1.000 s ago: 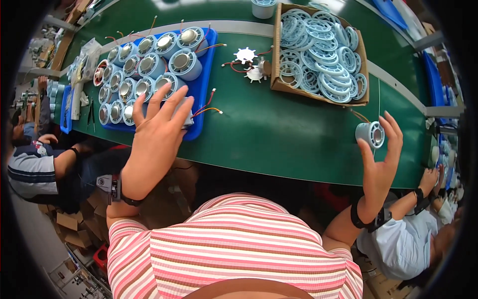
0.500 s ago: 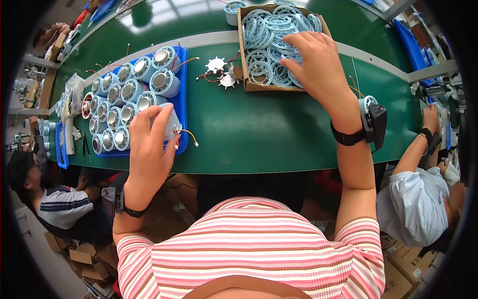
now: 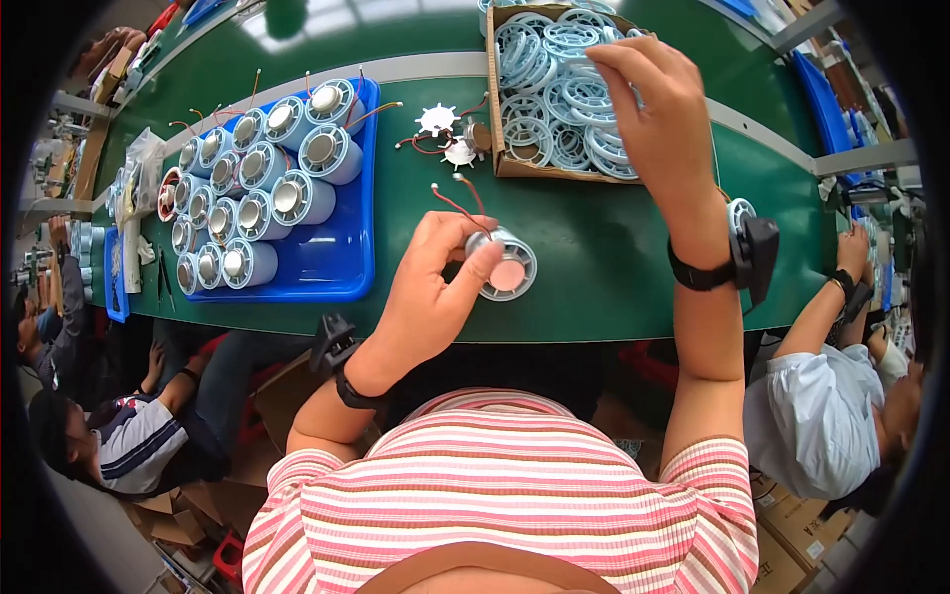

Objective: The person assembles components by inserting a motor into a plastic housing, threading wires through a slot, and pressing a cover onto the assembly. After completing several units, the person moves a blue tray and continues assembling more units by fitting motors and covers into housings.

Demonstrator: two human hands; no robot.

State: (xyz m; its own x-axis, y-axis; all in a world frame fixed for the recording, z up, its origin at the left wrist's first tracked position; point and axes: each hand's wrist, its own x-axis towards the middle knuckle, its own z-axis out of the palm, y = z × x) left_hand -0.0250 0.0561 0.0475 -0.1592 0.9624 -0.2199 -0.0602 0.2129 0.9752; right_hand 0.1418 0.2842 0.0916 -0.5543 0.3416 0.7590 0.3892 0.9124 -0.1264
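My left hand (image 3: 440, 287) grips a light blue motor housing (image 3: 520, 252), a short cylinder with a ribbed rim and a round metal centre facing up. Thin wires with small white plugs stick out above the fingers. Over the right side of an open cardboard box (image 3: 564, 170), my right hand (image 3: 658, 114) is raised, thumb and fingers closed together at the tips. What they hold, if anything, cannot be made out against the light blue slotted rings (image 3: 569, 99) heaped in the box.
A blue tray (image 3: 336, 282) at left holds rows of similar housings (image 3: 297, 198). White spoked discs (image 3: 436, 120) and a wired metal motor (image 3: 477, 137) lie beside the box. Tweezers (image 3: 163, 272) rest left of the tray. Behind my right wrist stands another housing (image 3: 738, 211). People sit on both sides.
My left hand has lifted a housing from the tray's front right corner and carried it right, over the bench. My right hand has drawn its fingertips together and shifted slightly up and right.
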